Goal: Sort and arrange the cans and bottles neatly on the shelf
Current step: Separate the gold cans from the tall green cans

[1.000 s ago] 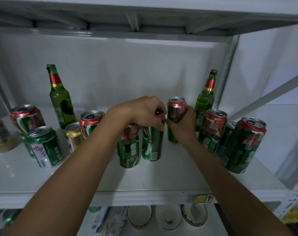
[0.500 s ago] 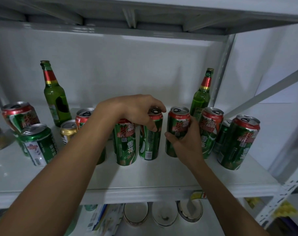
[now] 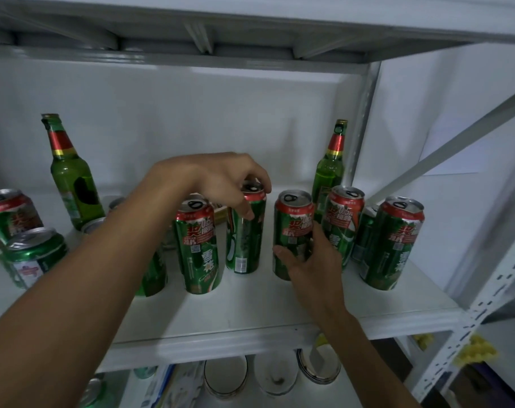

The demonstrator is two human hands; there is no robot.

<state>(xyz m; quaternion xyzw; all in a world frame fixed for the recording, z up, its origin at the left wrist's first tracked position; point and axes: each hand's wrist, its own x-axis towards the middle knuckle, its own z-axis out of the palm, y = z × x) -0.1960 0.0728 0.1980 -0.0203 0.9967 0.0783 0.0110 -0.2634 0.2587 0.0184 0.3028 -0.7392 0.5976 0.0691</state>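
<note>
Left hand [image 3: 221,178] is pinching the rim of one tall can [image 3: 246,231] from above while the right hand [image 3: 309,260] wraps the next can [image 3: 291,228], both standing mid-shelf [image 3: 250,313]. Honestly, the cans are packed tight, so a sideways nudge could probably domino the neighbour can [image 3: 199,245], or knock the right bottle [image 3: 330,169] over behind them.

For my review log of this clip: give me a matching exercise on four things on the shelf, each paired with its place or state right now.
Things:
1. left hand
2. right hand
3. left bottle
4. short green can

States:
A. stands at the back, left of both arms
B. grips a tall can low on its side
C. holds a tall can by its top rim
D. near the shelf's left front, silver lid

Pairs: 1-C, 2-B, 3-A, 4-D
</note>
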